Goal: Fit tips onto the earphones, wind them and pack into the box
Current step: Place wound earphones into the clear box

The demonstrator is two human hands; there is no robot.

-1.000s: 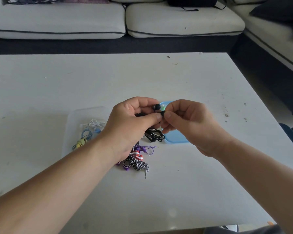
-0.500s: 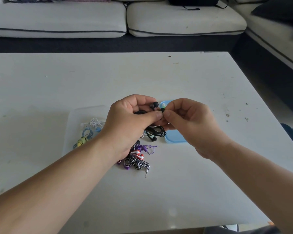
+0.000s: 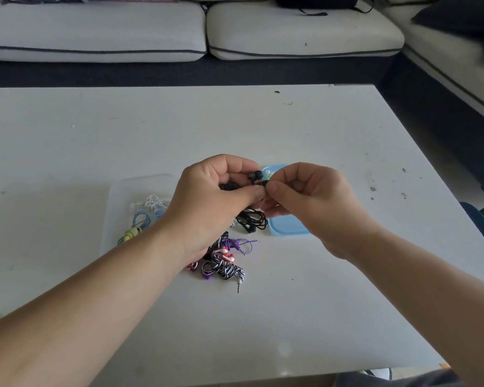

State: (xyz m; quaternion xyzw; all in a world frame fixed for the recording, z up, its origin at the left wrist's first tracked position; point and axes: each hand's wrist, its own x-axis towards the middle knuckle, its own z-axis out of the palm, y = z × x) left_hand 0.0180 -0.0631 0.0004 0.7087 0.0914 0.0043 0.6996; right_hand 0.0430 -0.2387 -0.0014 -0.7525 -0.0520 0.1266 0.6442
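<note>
My left hand [image 3: 215, 196] holds a pair of black earphones [image 3: 255, 175] above the white table [image 3: 305, 129]; one bud sticks up above my fingers and the black cable [image 3: 252, 220] hangs below in loops. My right hand [image 3: 308, 199] pinches a small black tip [image 3: 265, 183] against the other bud, thumb and forefinger meeting my left thumb. Behind my hands lies a light blue lid [image 3: 288, 227] with a few small tips [image 3: 267, 172] on it. A clear box [image 3: 126, 191] at the left holds wound white, blue and yellow earphones [image 3: 143, 216].
A heap of purple, red and black-and-white striped earphones [image 3: 224, 263] lies on the table under my left wrist, a jack plug [image 3: 238, 287] pointing toward me. A grey sofa [image 3: 179, 29] runs behind the table and along the right.
Both hands stayed together in the same place, the right fingers working the tip on the bud. The hanging cable shifted slightly.
</note>
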